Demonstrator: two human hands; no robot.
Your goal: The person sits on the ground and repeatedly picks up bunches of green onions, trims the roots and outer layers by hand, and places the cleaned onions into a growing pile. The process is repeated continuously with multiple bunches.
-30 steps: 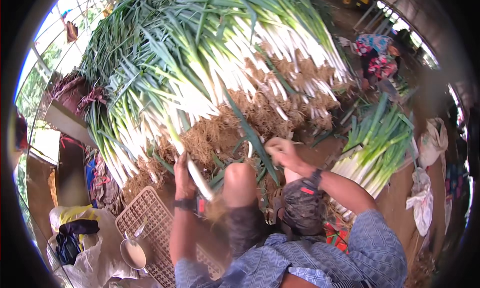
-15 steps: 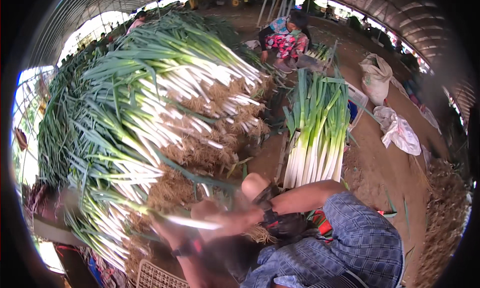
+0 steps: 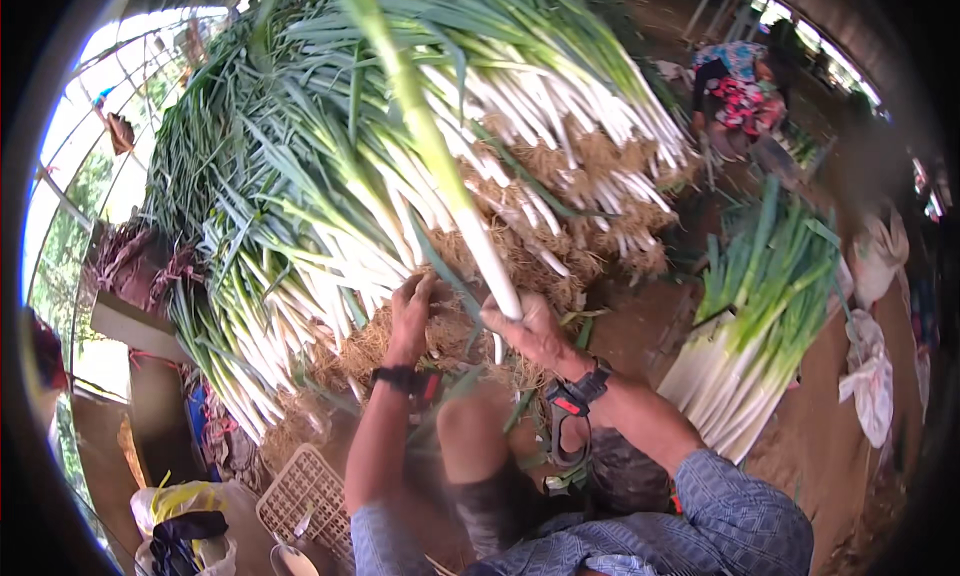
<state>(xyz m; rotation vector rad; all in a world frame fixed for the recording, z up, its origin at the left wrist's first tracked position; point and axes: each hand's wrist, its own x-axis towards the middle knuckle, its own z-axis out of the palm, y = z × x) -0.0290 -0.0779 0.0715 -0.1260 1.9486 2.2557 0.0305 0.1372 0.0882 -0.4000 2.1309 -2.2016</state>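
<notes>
1. the right hand is clamped around the white lower end of a leek.
2. that leek slants up and leftward in front of the leek pile, its green part reaching the top edge of the view.
3. the left hand is apart from the right one, just beside the pile's brown roots; i cannot tell whether it grips anything.
4. to the right lies a bundle of leeks, white ends toward the person.
5. at lower left sits a tan lattice crate.
6. a co-worker is low down at upper right.
</notes>
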